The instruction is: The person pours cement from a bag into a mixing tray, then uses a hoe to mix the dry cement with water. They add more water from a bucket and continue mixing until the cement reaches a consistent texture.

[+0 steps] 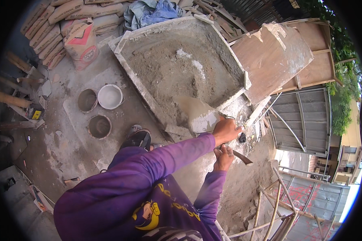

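A digging tool with a wooden handle point(243, 158) and a broad, pale-smeared blade point(202, 121) is in both hands. I cannot tell whether it is a hoe or a shovel. My left hand point(226, 130) grips it close behind the blade, hiding that part of the shaft. Below it, my right hand point(223, 157) closes around the handle, whose end sticks out to the right. The blade's blurred far part lies over the near corner of a mixing trough point(138, 86) with pale, crusted walls. Inside the trough lies grey-brown mortar mix point(166, 69) with white powder patches point(198, 69).
A white bucket point(110, 96) and two dark buckets point(99, 127) stand left of the trough. Stacked cement sacks point(49, 39) and one upright sack point(80, 45) are beyond. Plywood sheets point(271, 60) lie at the trough's right. Bamboo poles point(274, 208) stand at lower right.
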Tool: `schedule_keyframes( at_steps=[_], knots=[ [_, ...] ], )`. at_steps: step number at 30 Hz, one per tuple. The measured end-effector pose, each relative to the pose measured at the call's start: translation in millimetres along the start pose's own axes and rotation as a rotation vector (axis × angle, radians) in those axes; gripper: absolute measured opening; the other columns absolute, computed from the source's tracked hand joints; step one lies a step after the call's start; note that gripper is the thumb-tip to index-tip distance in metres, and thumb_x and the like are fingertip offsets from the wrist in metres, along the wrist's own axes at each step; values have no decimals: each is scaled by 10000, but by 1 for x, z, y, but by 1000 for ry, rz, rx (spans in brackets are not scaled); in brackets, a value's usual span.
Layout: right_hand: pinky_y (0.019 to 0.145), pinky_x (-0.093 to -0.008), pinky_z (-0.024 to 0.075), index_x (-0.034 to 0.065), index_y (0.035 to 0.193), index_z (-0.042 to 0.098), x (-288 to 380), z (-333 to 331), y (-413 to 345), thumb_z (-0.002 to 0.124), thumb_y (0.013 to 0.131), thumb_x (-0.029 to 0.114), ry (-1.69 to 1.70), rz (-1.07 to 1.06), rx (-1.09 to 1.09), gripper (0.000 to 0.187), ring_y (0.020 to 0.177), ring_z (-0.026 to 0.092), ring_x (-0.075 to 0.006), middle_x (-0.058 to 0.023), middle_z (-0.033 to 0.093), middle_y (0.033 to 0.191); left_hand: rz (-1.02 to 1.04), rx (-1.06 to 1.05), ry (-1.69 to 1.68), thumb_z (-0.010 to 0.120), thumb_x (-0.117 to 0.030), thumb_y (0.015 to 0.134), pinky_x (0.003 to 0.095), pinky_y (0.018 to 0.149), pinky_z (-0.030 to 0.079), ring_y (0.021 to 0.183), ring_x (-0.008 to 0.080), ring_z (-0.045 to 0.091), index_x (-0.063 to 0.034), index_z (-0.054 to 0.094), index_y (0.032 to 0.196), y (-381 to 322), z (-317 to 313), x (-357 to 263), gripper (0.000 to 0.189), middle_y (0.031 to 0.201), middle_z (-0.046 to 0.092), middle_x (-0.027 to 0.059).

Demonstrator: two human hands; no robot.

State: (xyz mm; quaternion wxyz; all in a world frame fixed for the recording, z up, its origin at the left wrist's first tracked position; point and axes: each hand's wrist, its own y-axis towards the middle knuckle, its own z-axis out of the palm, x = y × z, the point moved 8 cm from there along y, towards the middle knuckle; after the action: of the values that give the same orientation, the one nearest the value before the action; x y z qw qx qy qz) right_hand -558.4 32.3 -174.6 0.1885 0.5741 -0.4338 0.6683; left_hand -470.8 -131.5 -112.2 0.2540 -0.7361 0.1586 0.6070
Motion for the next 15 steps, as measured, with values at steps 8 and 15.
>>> schedule_keyframes(
  at_steps=[8, 15],
  knots=[
    [579, -271, 594, 21, 906, 561, 33, 20, 30, 613, 968, 46, -49, -95, -77, 85, 617, 648, -149, -86, 654, 807, -42, -68, -206, 663, -465, 920, 446, 719, 519, 784, 369, 697, 43, 672, 861, 48, -20, -9, 511, 764, 684, 224],
    [529, -247, 525, -70, 1062, 546, 60, 53, 40, 638, 947, 28, -185, -128, -183, 177, 573, 623, -136, -97, 653, 786, -89, -91, -274, 596, -479, 957, 401, 697, 487, 741, 294, 668, -24, 685, 790, 78, -51, -4, 493, 746, 687, 145]
  ],
)
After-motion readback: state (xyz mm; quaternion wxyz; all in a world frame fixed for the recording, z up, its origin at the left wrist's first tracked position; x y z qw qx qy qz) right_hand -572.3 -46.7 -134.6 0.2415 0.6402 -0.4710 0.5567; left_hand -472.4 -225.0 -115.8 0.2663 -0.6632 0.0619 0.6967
